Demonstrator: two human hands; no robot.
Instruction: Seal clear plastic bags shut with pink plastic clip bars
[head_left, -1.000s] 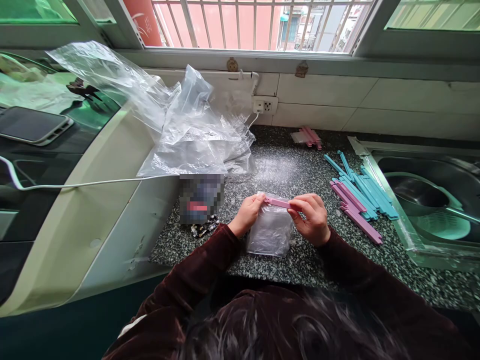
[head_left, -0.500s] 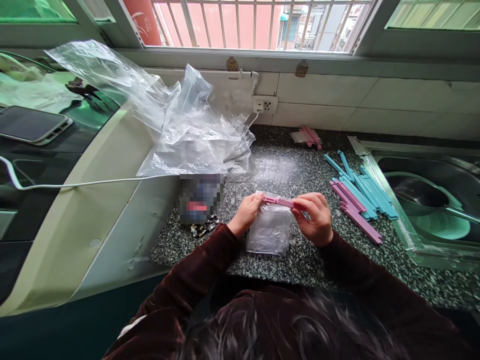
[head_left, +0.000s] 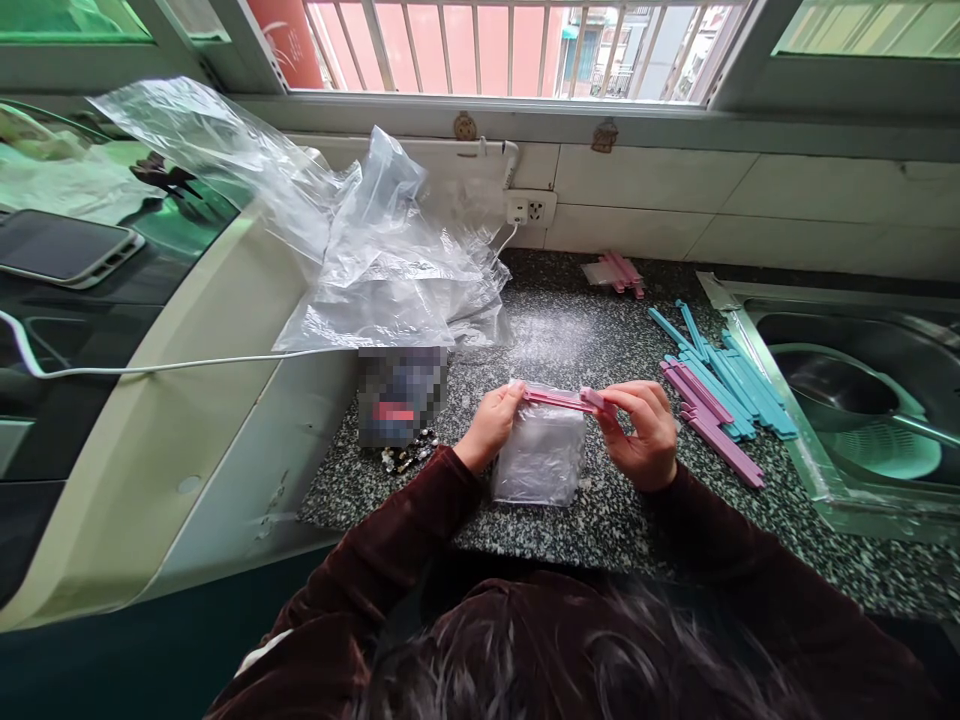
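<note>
Between my hands is a pink bag-sealing clip [head_left: 556,399], lying across the upper edge of a small stack of clear plastic bags [head_left: 538,462] on the counter. My left hand [head_left: 491,425] pinches the clip's left end together with the bag edge. At the other end, my right hand [head_left: 639,430] grips the clip between thumb and fingers, and a raised pink part shows there. To the right lie several loose pink clips [head_left: 716,440] and blue clips [head_left: 750,385]. Fingertips partly hide both ends of the clip.
A crumpled clear plastic sheet [head_left: 397,270] spreads over the speckled counter [head_left: 555,325] at left. More pink clips [head_left: 621,272] lie near the wall. A steel sink [head_left: 780,420] holds a pan [head_left: 832,385]. A white cable [head_left: 172,365] runs left past a phone [head_left: 64,245].
My right hand has shifted slightly right along the clip. The raised pink part now sits at the right end, with the thin strip exposed left of it. My left hand stays put.
</note>
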